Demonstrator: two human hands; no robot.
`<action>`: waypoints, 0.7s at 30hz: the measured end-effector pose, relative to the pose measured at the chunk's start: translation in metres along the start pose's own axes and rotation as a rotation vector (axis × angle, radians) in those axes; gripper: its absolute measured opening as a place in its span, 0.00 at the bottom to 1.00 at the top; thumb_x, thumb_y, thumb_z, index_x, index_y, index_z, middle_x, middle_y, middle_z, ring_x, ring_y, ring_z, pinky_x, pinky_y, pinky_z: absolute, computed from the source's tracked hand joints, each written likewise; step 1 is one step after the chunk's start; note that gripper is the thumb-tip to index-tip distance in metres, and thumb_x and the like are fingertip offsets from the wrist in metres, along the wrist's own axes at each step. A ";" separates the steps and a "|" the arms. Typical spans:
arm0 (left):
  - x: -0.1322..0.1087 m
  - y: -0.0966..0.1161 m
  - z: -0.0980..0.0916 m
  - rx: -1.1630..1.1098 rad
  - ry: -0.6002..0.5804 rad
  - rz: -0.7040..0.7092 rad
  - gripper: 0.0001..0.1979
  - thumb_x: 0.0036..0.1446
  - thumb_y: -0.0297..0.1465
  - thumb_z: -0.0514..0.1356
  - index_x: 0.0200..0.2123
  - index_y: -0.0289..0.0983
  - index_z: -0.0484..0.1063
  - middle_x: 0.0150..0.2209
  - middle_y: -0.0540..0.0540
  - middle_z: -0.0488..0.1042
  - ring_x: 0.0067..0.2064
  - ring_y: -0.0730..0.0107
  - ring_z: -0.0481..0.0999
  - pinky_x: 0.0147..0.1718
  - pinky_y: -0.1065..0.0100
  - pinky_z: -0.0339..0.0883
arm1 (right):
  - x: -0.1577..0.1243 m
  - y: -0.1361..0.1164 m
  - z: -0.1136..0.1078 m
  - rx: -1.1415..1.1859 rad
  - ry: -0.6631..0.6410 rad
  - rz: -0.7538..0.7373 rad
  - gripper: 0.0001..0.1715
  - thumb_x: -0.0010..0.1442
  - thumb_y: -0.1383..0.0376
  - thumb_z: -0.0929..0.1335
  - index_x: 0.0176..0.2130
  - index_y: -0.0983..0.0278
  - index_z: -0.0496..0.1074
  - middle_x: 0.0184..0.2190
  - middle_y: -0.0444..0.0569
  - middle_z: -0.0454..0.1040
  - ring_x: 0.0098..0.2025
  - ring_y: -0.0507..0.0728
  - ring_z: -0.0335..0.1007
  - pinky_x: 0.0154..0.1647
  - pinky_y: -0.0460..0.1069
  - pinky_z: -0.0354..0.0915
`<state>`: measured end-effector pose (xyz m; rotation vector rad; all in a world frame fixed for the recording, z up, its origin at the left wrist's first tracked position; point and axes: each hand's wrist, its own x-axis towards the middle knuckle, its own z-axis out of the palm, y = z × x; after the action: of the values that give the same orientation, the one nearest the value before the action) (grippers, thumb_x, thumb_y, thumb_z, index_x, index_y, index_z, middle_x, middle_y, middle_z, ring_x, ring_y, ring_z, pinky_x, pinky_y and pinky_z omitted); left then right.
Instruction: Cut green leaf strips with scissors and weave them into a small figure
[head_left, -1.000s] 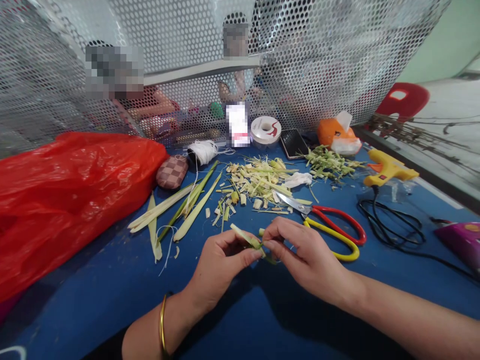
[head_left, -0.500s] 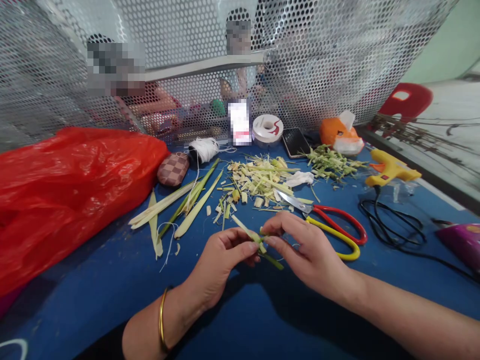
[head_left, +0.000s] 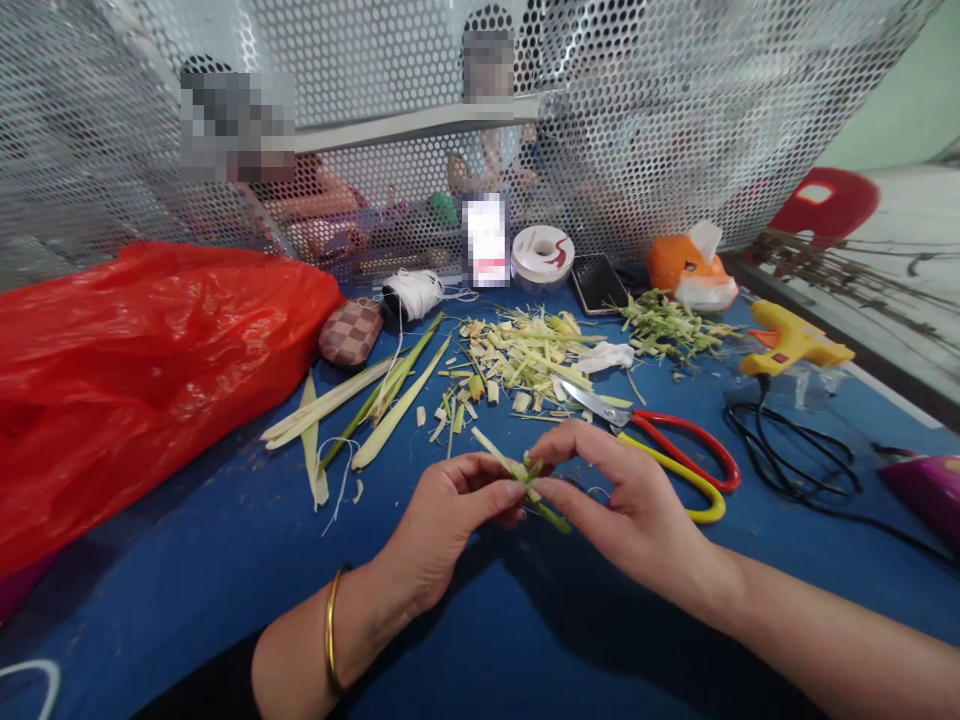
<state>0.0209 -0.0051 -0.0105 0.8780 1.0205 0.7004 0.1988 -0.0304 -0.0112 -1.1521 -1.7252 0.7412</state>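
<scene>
My left hand [head_left: 457,510] pinches a pale green leaf strip [head_left: 491,447] between thumb and fingers. From the other side my right hand [head_left: 615,490] pinches the same small folded piece at its crossing, where a darker green end [head_left: 553,518] hangs below. Just behind the right hand lie scissors [head_left: 622,418] with one red and one yellow handle, blades pointing to the back left. Beyond both hands spreads a heap of cut leaf scraps [head_left: 525,355]. Several long pale leaves [head_left: 401,405] lie to the left, with white thread across them.
At left sits a red plastic bag [head_left: 150,390]; beside it are a checkered pouch [head_left: 351,332] and a white thread spool [head_left: 414,293]. A lit phone [head_left: 486,240], ribbon roll [head_left: 543,257], tissue pack [head_left: 691,270] and yellow glue gun [head_left: 796,338] stand behind. People show through the perforated screen.
The view has shifted slightly, moving the whole scene a little to the right. My right fingers have turned the folded leaf strip slightly at its crossing; both hands still pinch it.
</scene>
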 end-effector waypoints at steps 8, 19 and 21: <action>0.001 0.000 0.000 -0.027 -0.003 -0.028 0.09 0.45 0.31 0.70 0.31 0.33 0.77 0.28 0.48 0.75 0.27 0.75 0.72 0.31 0.71 0.66 | 0.000 0.001 0.000 -0.069 0.001 -0.073 0.08 0.60 0.73 0.65 0.38 0.61 0.70 0.33 0.45 0.75 0.36 0.53 0.72 0.38 0.48 0.67; 0.000 -0.003 0.002 -0.138 0.021 -0.008 0.08 0.46 0.30 0.70 0.30 0.33 0.77 0.29 0.48 0.76 0.29 0.74 0.73 0.34 0.71 0.68 | -0.004 -0.003 -0.001 -0.544 0.096 -0.370 0.00 0.60 0.67 0.70 0.35 0.61 0.73 0.31 0.48 0.70 0.33 0.55 0.67 0.36 0.53 0.61; 0.000 -0.003 0.002 -0.153 0.024 -0.011 0.08 0.45 0.30 0.70 0.30 0.33 0.77 0.29 0.48 0.76 0.29 0.74 0.73 0.34 0.70 0.68 | -0.004 -0.003 0.000 -0.553 0.106 -0.361 0.02 0.60 0.68 0.69 0.35 0.62 0.73 0.30 0.47 0.70 0.33 0.55 0.67 0.38 0.53 0.62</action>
<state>0.0229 -0.0071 -0.0127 0.7327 0.9791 0.7712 0.1982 -0.0352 -0.0102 -1.1565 -2.0342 -0.0267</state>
